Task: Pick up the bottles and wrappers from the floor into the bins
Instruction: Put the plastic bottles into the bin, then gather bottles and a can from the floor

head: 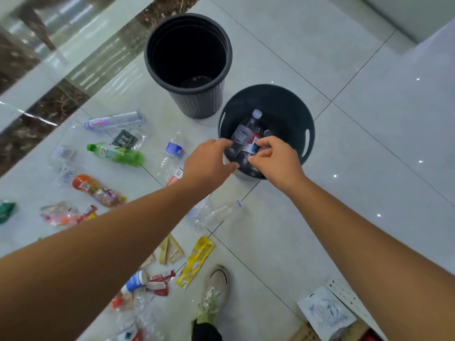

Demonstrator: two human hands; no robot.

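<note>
My left hand (209,163) and my right hand (275,159) are both stretched out over the near rim of the low dark basket (309,124), close to each other but not touching. The left one has its fingers curled toward a dark bottle with a white cap (242,135) that stands tilted inside the basket; whether the fingers actually clamp the bottle I cannot tell. The right one has its fingertips pinched together just beside a red-labelled bottle (253,143) in the same basket, and I cannot tell whether it grips it. More dark bottles lie under both hands at the bottom of the basket.

Just behind the basket, to its left, stands a taller black ribbed bin (200,102), upright and dark inside.

On the tiled floor (344,193) to my left the litter is spread out: a clear bottle with a blue label (173,148), a green bottle (115,153), a clear bottle with a pink label (114,120), a dark wrapper (124,139) between those two, and an orange bottle (97,189). A clear crushed bottle (216,214) lies under my left forearm. Nearer to me lie a yellow wrapper (195,262) and a red wrapper (160,283). My shoe (215,290) stands just beside the yellow wrapper.
</note>
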